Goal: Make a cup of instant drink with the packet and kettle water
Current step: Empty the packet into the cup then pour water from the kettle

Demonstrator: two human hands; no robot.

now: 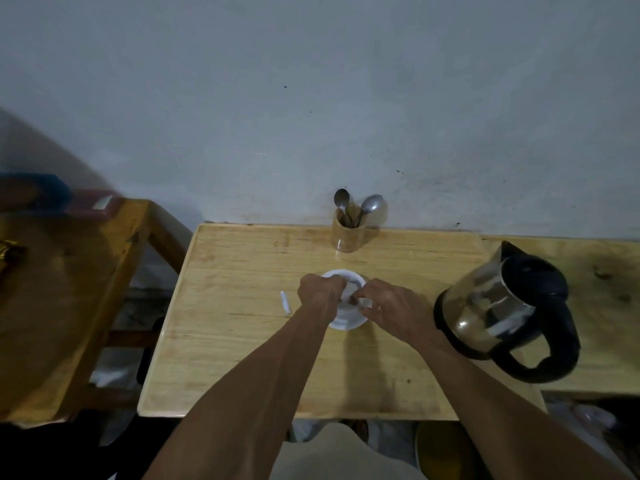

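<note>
A white cup (347, 320) stands in the middle of the wooden table (242, 358). Both hands are over its mouth. My left hand (320, 291) and my right hand (391, 311) pinch a small packet (353, 292) between their fingertips just above the cup; the packet is mostly hidden by the fingers. A small white torn strip (286, 303) lies on the table left of the cup. The steel kettle (502, 313) with a black handle and lid stands to the right, untouched.
A cylindrical holder (348, 233) with two metal spoons (356, 206) stands at the table's back edge by the wall. A second wooden surface (69, 289) sits to the left across a gap. Another table top continues behind the kettle at the right.
</note>
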